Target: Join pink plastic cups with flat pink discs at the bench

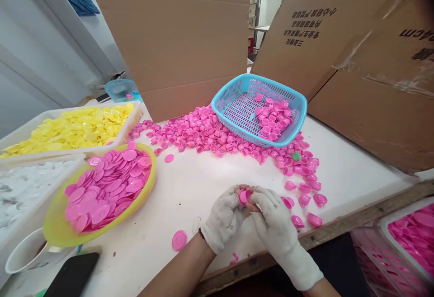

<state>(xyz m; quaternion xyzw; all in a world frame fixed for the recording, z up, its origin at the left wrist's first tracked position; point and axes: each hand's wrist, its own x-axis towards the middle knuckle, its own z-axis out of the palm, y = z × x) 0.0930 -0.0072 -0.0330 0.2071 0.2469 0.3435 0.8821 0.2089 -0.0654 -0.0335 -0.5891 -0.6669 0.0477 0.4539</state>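
Both my hands wear white cloth gloves and meet near the table's front edge. My left hand point(224, 218) and my right hand point(274, 219) are closed together on one small pink plastic cup piece point(244, 195), pinched between the fingertips. A heap of pink cup pieces point(203, 132) spreads across the white table point(190, 188) beyond them, trailing down to the right of my hands. A yellow bowl point(61, 231) of flat pink discs sits to the left. A blue mesh basket point(237, 107) behind the heap holds more pink cups.
A white tray of yellow discs point(73, 127) and a tray of white pieces point(20, 188) lie at the left. One loose pink disc point(179, 240), a black phone point(73, 274) and a white cup point(23, 254) are near the front. Cardboard walls point(183, 39) stand behind; a crate of pink parts point(412, 233) sits at right.
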